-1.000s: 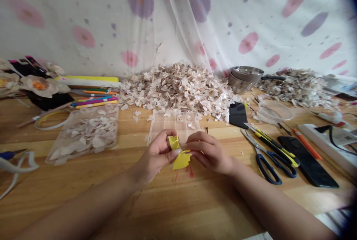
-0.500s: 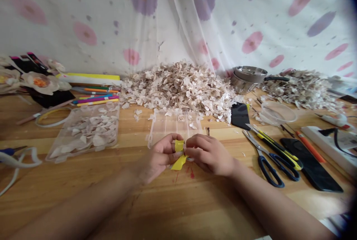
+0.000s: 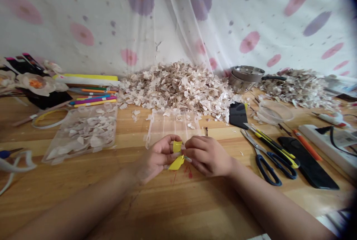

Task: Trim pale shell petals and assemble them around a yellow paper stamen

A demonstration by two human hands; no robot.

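Just in front of a clear plastic compartment box (image 3: 158, 128), my two hands meet at a small yellow strip (image 3: 177, 164). My left hand (image 3: 156, 160) is closed, pinching the strip between thumb and fingers, with one piece of yellow showing above the thumb and another below it. The fingers of my right hand (image 3: 208, 156) are curled together at the strip's right edge, gripping there; its fingertips partly hide what lies between them. Whether the strip is paper or tape I cannot tell.
A large heap of pale flakes (image 3: 178, 87) lies behind the box. To the left, an open plastic case (image 3: 113, 136) holds more flakes, near colored pens (image 3: 95, 100). Scissors (image 3: 269, 171), a utility knife (image 3: 275, 147), a black phone (image 3: 309, 164) and a power strip (image 3: 326, 149) lie right.
The view has shifted slightly. My hands stay together on the yellow strip; the right fingertips have moved a little and the strip's lower piece is turned slightly.
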